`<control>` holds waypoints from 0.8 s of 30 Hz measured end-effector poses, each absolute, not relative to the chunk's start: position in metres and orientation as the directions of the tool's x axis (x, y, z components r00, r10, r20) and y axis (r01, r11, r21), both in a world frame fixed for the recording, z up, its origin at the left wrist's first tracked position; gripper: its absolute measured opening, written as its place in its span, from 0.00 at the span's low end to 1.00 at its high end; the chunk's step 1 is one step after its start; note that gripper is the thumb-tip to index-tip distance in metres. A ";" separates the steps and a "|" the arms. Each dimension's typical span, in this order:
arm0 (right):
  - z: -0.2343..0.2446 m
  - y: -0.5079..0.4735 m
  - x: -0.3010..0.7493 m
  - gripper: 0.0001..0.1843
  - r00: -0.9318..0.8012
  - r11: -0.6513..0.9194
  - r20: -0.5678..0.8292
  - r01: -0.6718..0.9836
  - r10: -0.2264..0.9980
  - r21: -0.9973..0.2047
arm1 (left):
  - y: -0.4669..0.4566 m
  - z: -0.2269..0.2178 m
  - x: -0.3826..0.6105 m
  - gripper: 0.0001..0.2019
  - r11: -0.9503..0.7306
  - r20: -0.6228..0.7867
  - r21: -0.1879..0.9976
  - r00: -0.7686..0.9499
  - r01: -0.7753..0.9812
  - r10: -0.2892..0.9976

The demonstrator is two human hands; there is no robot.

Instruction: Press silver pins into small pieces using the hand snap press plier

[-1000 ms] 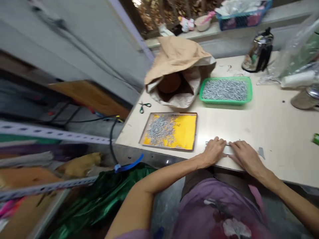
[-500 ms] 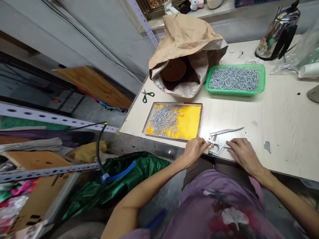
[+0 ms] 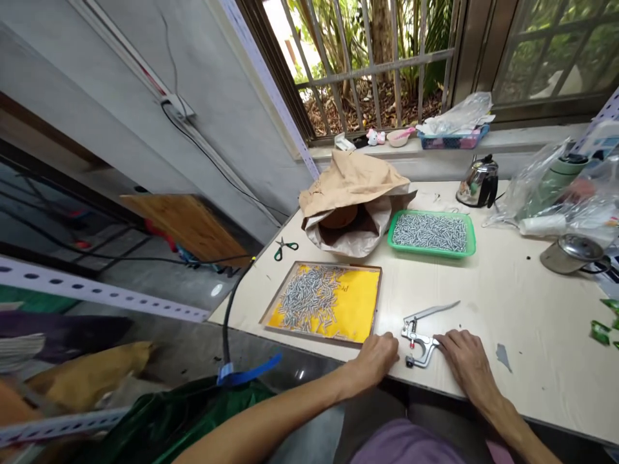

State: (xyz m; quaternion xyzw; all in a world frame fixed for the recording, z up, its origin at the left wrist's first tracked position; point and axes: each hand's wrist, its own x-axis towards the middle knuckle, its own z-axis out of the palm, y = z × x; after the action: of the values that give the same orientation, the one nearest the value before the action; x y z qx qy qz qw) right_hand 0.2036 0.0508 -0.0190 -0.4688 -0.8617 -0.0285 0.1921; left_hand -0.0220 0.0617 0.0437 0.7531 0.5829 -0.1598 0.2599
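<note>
A pair of silver hand-press pliers (image 3: 420, 345) lies on the table near its front edge, long lever pointing up and right, with a small red part by the jaw. My right hand (image 3: 465, 362) has its fingertips closed on the end of the lower handle. To the left of the jaw, my left hand (image 3: 378, 356) rests at the table edge with fingers curled together, apart from the pliers; anything inside it is hidden. Beside that hand is a shallow tray (image 3: 378, 303) with a yellow bottom, where many small metal pins (image 3: 309, 296) are heaped toward the left.
Behind the tray stand an open brown paper bag (image 3: 358, 183) and a green basket (image 3: 471, 248) full of similar metal pins. Green-handled scissors (image 3: 285, 248) lie at the left. Farther right are a kettle (image 3: 478, 180), a metal mug (image 3: 570, 254) and a grey scrap (image 3: 503, 356).
The view has tilted up, bringing the window into sight. My left hand has drawn away from the pliers' jaw to the left. My right hand stays at the handle.
</note>
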 end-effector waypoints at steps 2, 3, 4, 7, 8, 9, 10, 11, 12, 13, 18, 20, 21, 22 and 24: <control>-0.026 0.051 0.205 0.17 -0.483 0.558 0.378 0.822 0.790 -0.116 | 0.077 0.057 -0.024 0.08 -0.181 -0.450 0.214 0.261 0.960 0.854; -0.028 0.051 0.205 0.18 -0.482 0.558 0.385 0.822 0.787 -0.112 | 0.089 0.066 -0.024 0.09 -0.171 -0.377 0.224 0.248 0.959 0.892; -0.030 0.051 0.204 0.18 -0.477 0.556 0.392 0.824 0.786 -0.111 | 0.103 0.078 -0.023 0.10 -0.163 -0.290 0.236 0.229 0.958 0.929; -0.029 0.049 0.202 0.15 -0.446 0.539 0.418 0.832 0.791 -0.133 | 0.149 0.116 -0.022 0.10 -0.185 0.023 0.317 0.187 0.930 0.982; -0.028 0.049 0.201 0.15 -0.436 0.535 0.425 0.832 0.793 -0.145 | 0.162 0.126 -0.024 0.10 -0.206 0.120 0.351 0.175 0.913 0.977; -0.027 0.048 0.201 0.14 -0.427 0.532 0.429 0.832 0.796 -0.157 | 0.173 0.134 -0.028 0.10 -0.218 0.188 0.374 0.157 0.901 0.970; -0.026 0.049 0.201 0.14 -0.426 0.534 0.430 0.829 0.796 -0.167 | 0.181 0.138 -0.034 0.10 -0.222 0.222 0.381 0.144 0.898 0.964; -0.026 0.049 0.201 0.14 -0.428 0.538 0.429 0.825 0.795 -0.174 | 0.185 0.139 -0.042 0.10 -0.209 0.230 0.379 0.128 0.901 0.965; -0.026 0.050 0.201 0.14 -0.432 0.543 0.427 0.820 0.794 -0.179 | 0.186 0.136 -0.052 0.09 -0.176 0.205 0.371 0.104 0.912 0.973; -0.026 0.051 0.202 0.14 -0.439 0.550 0.426 0.814 0.791 -0.185 | 0.183 0.130 -0.064 0.09 -0.125 0.155 0.353 0.073 0.927 0.985; -0.030 0.056 0.201 0.14 -0.451 0.589 0.465 0.781 0.762 -0.207 | 0.156 0.077 -0.122 0.13 0.163 -0.128 0.165 -0.143 0.973 0.981; -0.032 0.058 0.201 0.15 -0.451 0.612 0.508 0.764 0.734 -0.206 | 0.152 0.057 -0.134 0.15 0.188 -0.152 0.097 -0.172 0.977 0.973; -0.033 0.059 0.201 0.15 -0.452 0.624 0.528 0.754 0.719 -0.205 | 0.154 0.049 -0.138 0.15 0.186 -0.153 0.075 -0.173 0.980 0.973; -0.033 0.059 0.201 0.16 -0.451 0.633 0.541 0.746 0.710 -0.207 | 0.157 0.042 -0.139 0.15 0.184 -0.154 0.058 -0.173 0.981 0.973; -0.034 0.060 0.201 0.17 -0.448 0.637 0.546 0.739 0.707 -0.218 | 0.165 0.033 -0.139 0.15 0.196 -0.160 0.031 -0.189 0.980 0.969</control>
State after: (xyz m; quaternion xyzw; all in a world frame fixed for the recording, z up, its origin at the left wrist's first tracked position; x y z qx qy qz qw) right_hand 0.2011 0.0601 -0.0339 -0.4252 -0.8506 -0.0259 0.3083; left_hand -0.1385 0.1652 0.0332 0.6329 0.7699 -0.0391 0.0717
